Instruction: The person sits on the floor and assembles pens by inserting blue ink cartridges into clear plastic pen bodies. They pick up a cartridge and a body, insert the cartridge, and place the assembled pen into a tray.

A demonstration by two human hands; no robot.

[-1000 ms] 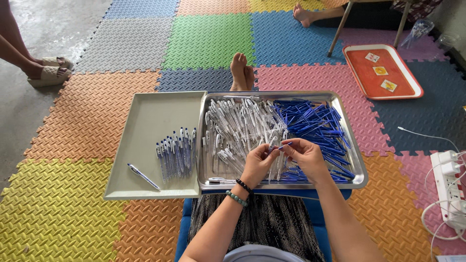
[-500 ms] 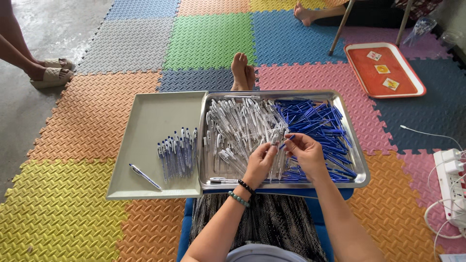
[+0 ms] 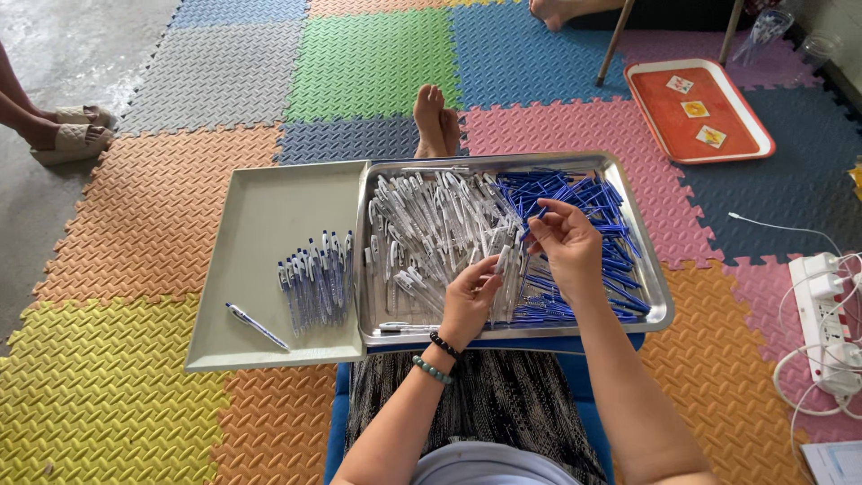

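Foam mats | left hand (image 3: 469, 301) pinches white pen barrel (image 3: 499, 262) | right hand (image 3: 566, 244) pinches blue refill (image 3: 540, 216), mostly hidden

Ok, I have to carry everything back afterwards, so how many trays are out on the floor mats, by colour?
Silver metal tray, holding white pen barrels and blue refills: 1
Pale grey tray: 1
Orange-red tray: 1
Total: 3 trays
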